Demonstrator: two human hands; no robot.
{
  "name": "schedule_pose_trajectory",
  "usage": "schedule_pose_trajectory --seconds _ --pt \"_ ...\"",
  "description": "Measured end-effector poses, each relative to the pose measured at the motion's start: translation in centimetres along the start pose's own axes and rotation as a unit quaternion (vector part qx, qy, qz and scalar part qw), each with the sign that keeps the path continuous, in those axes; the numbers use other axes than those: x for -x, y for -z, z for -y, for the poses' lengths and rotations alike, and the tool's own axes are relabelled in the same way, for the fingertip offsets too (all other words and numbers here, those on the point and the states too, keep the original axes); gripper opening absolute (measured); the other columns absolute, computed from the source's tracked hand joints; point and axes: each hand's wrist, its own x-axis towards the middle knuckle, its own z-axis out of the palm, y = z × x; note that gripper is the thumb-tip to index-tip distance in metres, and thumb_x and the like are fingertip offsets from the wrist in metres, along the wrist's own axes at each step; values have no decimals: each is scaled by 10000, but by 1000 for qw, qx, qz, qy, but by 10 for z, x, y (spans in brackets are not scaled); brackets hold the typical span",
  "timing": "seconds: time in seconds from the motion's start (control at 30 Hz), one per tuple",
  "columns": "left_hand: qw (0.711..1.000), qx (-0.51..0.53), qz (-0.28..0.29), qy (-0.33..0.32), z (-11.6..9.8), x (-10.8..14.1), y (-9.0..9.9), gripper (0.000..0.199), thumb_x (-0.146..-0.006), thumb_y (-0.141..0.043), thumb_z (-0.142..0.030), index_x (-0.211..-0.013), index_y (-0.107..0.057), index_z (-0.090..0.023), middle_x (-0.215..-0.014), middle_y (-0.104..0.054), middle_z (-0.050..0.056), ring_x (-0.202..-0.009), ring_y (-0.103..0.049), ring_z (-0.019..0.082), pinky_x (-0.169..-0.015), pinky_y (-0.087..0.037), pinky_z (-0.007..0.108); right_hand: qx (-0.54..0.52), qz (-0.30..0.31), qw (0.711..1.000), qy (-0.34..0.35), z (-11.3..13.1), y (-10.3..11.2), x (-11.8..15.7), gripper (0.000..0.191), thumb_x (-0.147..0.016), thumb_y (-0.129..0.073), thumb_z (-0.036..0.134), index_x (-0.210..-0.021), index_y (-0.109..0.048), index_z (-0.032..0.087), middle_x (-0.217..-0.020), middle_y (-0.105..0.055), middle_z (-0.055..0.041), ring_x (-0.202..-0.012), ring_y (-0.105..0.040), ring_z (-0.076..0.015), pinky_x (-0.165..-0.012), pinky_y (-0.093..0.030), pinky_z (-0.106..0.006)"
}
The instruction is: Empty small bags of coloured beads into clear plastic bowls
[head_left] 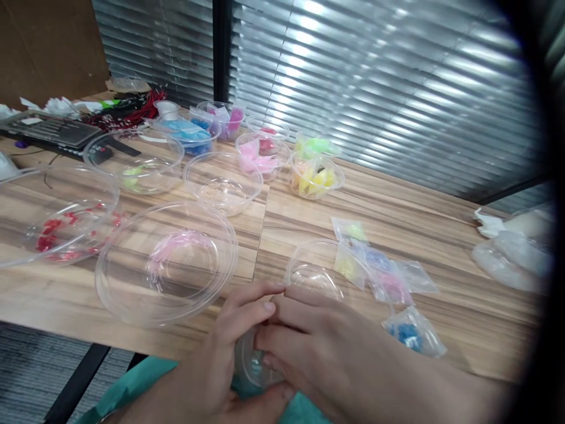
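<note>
My left hand (225,347) and my right hand (318,347) meet at the table's near edge, both closed around a small clear plastic item (249,365), mostly hidden by the fingers. Just beyond the fingertips stands an empty clear plastic cup (315,274). To its right lie several small zip bags (384,277) holding yellow, pink and blue bits. One bag with blue pieces (412,335) lies closest to my right wrist.
Large clear bowls sit at left: one with pink strands (168,262), one with red pieces (57,227), one with green (136,159), one empty (223,182). Small tubs of blue, pink and yellow pieces (315,176) stand further back. A keyboard (53,132) lies far left, white bags (512,247) far right.
</note>
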Motion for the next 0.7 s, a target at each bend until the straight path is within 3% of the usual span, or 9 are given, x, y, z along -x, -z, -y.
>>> schedule_pose_trajectory --seconds 0.2,0.4,0.53,0.7 --pt "1000 24 -10 -3 -1 -2 -2 806 -864 -682 -71 -1505 -229 -258 -1523 -352 52 -1477 -320 153 -1265 -256 231 -35 48 998 -24 3 1 1 79 -776 -762 150 -827 -707 176 -923 -716 -29 -938 -627 -192 -891 -526 -276" --pt "1000 12 -15 2 1 -2 -2 817 -856 -725 -133 -1502 -243 -264 -1523 -358 46 -1471 -329 167 -1249 -289 231 -64 88 993 -42 2 3 -1 96 -789 -731 114 -808 -691 199 -914 -732 -14 -926 -640 -180 -851 -539 -272" --pt "1000 12 -23 2 1 -1 -2 793 -848 -709 -106 -1491 -268 -250 -1511 -375 65 -1442 -380 173 -1231 -327 234 -31 55 998 -26 4 4 -1 39 -801 -706 133 -832 -702 157 -997 -728 -74 -958 -631 -202 -892 -543 -299" --pt "999 -6 -36 33 1 3 -2 797 -846 -732 -155 -1491 -284 -287 -1523 -402 78 -1447 -403 263 -1208 -410 377 -158 -2 983 -97 5 7 8 195 -882 -576 90 -998 -684 203 -1067 -697 -54 -1046 -624 -190 -911 -535 -289"
